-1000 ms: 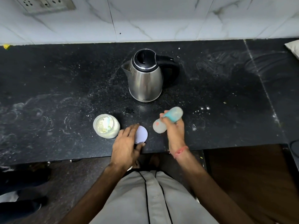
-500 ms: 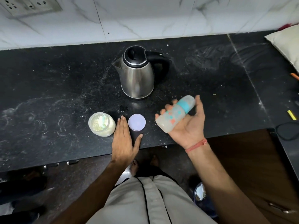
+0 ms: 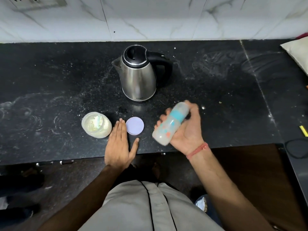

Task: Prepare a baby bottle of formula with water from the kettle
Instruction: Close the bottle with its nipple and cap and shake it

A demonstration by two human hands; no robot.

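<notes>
My right hand [image 3: 186,130] grips a capped baby bottle [image 3: 170,124] with a teal ring and milky contents, held tilted above the black counter [image 3: 50,80], cap end pointing up-right. It is motion-blurred. My left hand [image 3: 119,142] rests flat on the counter, fingers straight, between an open formula jar [image 3: 96,125] with a scoop inside and the jar's lilac lid [image 3: 135,125] lying flat. A steel kettle [image 3: 138,74] with a black lid and handle stands behind them, lid closed.
The counter's front edge runs just under my wrists. A white tiled wall with a socket plate [image 3: 36,2] is at the back. A pale cushion [image 3: 298,52] lies at the far right, with a yellow item [image 3: 303,130] and a black cable [image 3: 298,147] below it.
My right hand turned palm-up with the bottle and keeps moving it, now blurred. My left hand left the lilac lid and lies flat beside it.
</notes>
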